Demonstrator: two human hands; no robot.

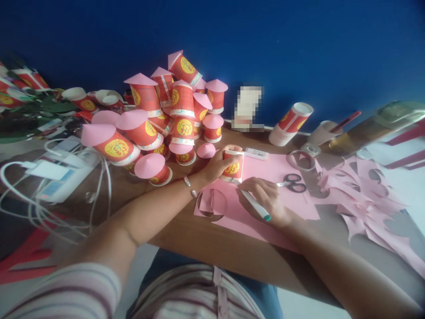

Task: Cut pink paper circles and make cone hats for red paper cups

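Note:
Wrapped around a red paper cup with a yellow emblem is my left hand; the cup stands over the pink paper. My right hand is closed on a white marker with a green end, its front end close to the cup's lower edge. Beneath both hands lie pink paper sheets. A cut piece with a round outline rests near my left wrist. To the right of my right hand are black-handled scissors on the paper.
Several red cups with pink cone tops are piled at the back left. A power strip with white cables lies left. Pink paper scraps spread right, near a tape roll, stacked cups and a gold bottle.

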